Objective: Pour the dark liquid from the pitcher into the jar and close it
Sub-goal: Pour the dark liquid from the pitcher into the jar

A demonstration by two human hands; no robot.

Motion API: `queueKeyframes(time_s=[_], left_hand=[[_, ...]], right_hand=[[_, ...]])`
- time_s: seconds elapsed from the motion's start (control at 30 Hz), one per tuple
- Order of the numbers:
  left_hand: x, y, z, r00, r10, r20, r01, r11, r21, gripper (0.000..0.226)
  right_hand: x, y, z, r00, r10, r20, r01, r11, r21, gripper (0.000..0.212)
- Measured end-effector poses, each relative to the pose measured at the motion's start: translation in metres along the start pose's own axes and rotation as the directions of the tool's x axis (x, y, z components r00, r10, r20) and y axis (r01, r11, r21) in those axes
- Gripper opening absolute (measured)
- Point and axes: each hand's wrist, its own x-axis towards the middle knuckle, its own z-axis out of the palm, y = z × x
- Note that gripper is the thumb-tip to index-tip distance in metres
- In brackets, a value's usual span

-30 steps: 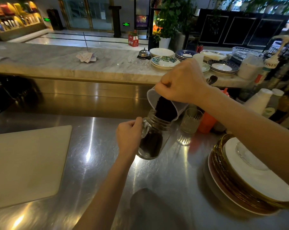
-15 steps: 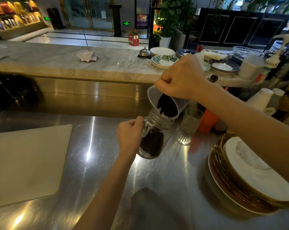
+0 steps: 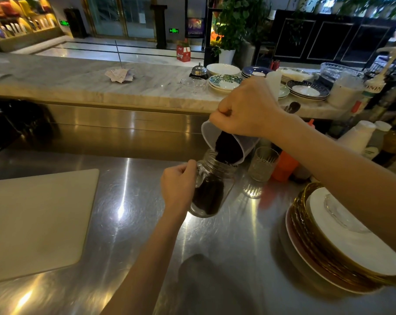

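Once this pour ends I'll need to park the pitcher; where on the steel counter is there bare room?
Bare steel counter lies between the pale cutting board and the clear glass jar, and in front of the jar toward you. To the right it is crowded: ribbed drinking glass, orange container, stacked gold-rimmed plates.

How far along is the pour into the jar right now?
Midway. The jar already holds dark liquid roughly halfway up. The right hand tips the pitcher over its mouth while the left hand grips its handle. Some liquid remains in the pitcher; closing is not yet done, and no lid is identifiable.
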Motion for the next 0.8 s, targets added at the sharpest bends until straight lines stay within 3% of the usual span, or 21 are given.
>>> queueKeyframes(time_s=[0.8], left_hand=[[-0.0016,-0.0005,0.001,1.0,-0.013,-0.005,0.013,0.999,-0.03,0.052]], right_hand=[[-0.001,-0.0021,0.0003,0.999,-0.039,0.018,0.04,0.999,-0.023,0.043]])
